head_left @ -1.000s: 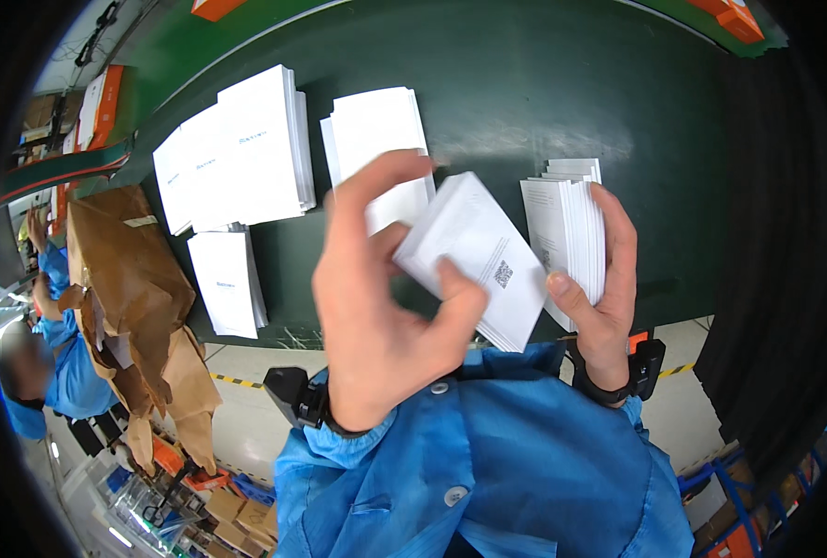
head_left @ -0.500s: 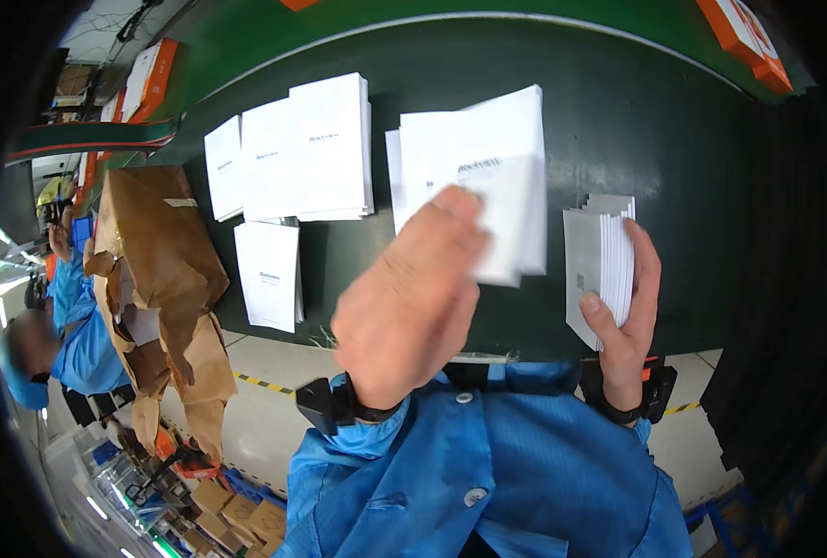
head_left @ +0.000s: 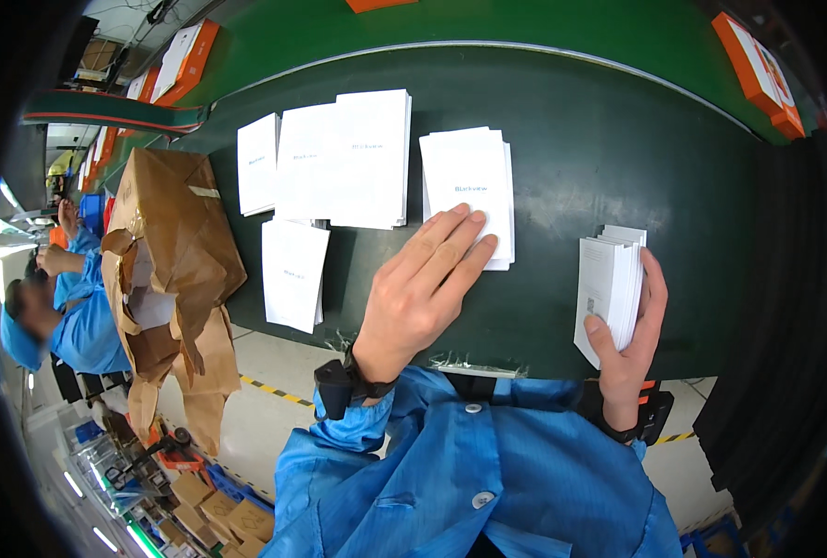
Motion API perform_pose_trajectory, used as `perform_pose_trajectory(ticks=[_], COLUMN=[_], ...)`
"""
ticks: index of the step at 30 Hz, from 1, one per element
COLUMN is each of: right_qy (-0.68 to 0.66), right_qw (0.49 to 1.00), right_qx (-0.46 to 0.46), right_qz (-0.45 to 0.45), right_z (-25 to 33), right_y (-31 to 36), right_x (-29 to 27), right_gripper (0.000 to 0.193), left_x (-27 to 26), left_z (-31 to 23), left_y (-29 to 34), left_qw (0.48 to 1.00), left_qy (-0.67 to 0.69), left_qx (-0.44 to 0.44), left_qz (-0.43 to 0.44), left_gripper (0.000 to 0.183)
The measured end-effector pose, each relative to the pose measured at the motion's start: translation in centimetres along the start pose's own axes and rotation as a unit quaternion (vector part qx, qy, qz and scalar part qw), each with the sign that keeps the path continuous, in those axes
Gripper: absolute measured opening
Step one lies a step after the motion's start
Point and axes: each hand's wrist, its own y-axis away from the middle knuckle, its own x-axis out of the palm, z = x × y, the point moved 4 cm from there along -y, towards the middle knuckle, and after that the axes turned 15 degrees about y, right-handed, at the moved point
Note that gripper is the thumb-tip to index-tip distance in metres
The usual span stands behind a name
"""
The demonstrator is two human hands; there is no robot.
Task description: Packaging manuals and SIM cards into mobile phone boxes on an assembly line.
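My left hand (head_left: 427, 279) lies with its fingers stretched out on top of a stack of white booklets (head_left: 465, 167) in the middle of the dark green table. My right hand (head_left: 629, 339) grips a bundle of white booklets (head_left: 609, 279) near the table's front edge, thumb on the cover and fingers round the far side. Left of the middle stack stand thicker piles of white booklets (head_left: 369, 177), side by side and partly overlapping. Closer to me, below those piles, is a smaller stack of booklets (head_left: 293, 270).
A torn brown paper package (head_left: 181, 214) stands at the table's left edge, its flaps hanging down. Orange and white boxes (head_left: 758, 74) lie on the green surface beyond the table's raised edge. Another person in blue (head_left: 88, 325) is at the far left.
My left hand, blurred earlier with a booklet lifted at an angle over the middle stack, now rests on that stack, where the booklets lie flatter. My right hand keeps its bundle.
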Motion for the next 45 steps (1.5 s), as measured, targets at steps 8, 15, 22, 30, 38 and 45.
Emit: perform_pose_trajectory(ticks=[8,15,22,30,38,45], right_qy=[0.297,0.447,0.607,0.390,0.498,0.525], right_qw=[0.953,0.862,0.776,0.894,0.796,0.756], right_qx=[-0.001,-0.144,-0.126,-0.219,-0.285,-0.368], right_qz=[-0.054,-0.191,-0.116,-0.036,-0.191,-0.135], right_z=[5.2,6.3,2.0,14.7,17.3,17.9], right_y=[0.4,-0.9,-3.9,-14.8,-40.2,-40.4], right_x=[-1.3,-3.2,-3.1,-4.2,12.7,13.2], right_gripper=[0.040,0.040,0.047,0.035,0.030,0.020], left_x=[-2.4,-4.6,-1.9,-1.1,-3.7,-10.9], left_z=[-0.7,-2.1,-0.4,1.2,-0.8,-1.2], left_y=[-0.3,1.2,0.8,1.6,1.3,8.0], left_qw=[0.989,0.977,0.915,0.876,0.902,0.705], left_qy=[0.140,0.176,0.095,0.187,0.145,0.486], left_qx=[-0.050,-0.074,-0.363,-0.423,-0.369,-0.304], left_qz=[-0.005,-0.093,-0.149,-0.139,-0.170,-0.418], left_gripper=[0.026,0.027,0.030,0.034,0.020,0.026])
